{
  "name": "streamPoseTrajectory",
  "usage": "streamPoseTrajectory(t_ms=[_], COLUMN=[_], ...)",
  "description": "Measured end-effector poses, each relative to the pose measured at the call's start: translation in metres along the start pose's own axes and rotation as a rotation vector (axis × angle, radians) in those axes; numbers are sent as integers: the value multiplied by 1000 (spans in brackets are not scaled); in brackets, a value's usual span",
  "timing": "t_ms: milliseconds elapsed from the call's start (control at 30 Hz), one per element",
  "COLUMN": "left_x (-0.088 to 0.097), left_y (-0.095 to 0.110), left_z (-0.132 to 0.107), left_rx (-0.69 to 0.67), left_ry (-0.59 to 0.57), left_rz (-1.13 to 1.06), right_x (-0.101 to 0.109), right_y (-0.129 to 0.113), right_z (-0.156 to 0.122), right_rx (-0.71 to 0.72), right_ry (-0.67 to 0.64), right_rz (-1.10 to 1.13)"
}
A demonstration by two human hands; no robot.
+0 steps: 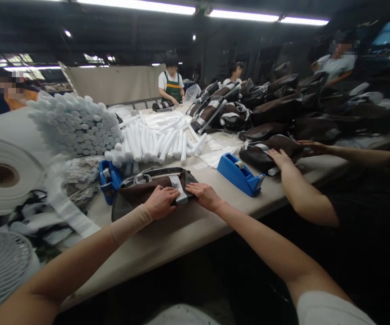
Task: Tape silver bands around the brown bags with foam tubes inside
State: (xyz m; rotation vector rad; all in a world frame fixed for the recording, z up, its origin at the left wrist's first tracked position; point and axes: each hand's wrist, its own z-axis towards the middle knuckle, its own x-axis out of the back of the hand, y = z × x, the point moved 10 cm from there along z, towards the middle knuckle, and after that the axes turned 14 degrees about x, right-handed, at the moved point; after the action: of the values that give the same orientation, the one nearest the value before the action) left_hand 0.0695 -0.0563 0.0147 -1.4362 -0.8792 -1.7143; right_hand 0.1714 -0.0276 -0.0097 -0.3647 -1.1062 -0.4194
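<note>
Bag [135, 195] lies lengthwise left-to-right beneath left hand [162, 201] and right hand [206, 195], grip closure unclear.

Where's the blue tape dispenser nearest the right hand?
Head view, right of centre: the blue tape dispenser is on the beige table, between the right hand and a brown bag farther right.

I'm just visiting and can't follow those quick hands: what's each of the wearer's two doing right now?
Left hand: open, laid on the dark brown bag at its silver band.
Right hand: open, fingers on the bag's right end.
</note>
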Motion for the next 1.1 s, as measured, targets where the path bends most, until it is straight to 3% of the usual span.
streamPoseTrajectory(t_ms=[167, 267, 367, 500, 600, 767, 867, 967, 1100], left_x=[-11, -9, -4, -3, -4, -8, -10, -4, 18], left_y=[10, 6, -2, -5, -11, -26, -30, -32, -37], left_z=[-22, -20, -11, -6, -6, -2, 3, 2, -27], left_rx=[-18, 0, 66, 135, 176, 236, 253, 267, 209], left_ry=[149, 137, 118, 153, 163, 145, 133, 137, 157], left_rz=[103, 29, -78, -130, -189, -301, -344, -385, -266], right_x=[-7, -1, 13, 43, 41, 24, 26, 11, -5], right_y=[-4, -2, 2, -4, -8, 7, -13, -32, -32], right_z=[-16, -15, -1, 15, 17, 15, 25, 35, 36], right_rx=[81, 77, -21, -61, -40, -188, -79, -1, -12], right_ry=[58, 20, 2, 286, 394, 347, 288, 117, 25], right_rz=[3, 108, 230, 257, 272, 331, 261, 206, 168])
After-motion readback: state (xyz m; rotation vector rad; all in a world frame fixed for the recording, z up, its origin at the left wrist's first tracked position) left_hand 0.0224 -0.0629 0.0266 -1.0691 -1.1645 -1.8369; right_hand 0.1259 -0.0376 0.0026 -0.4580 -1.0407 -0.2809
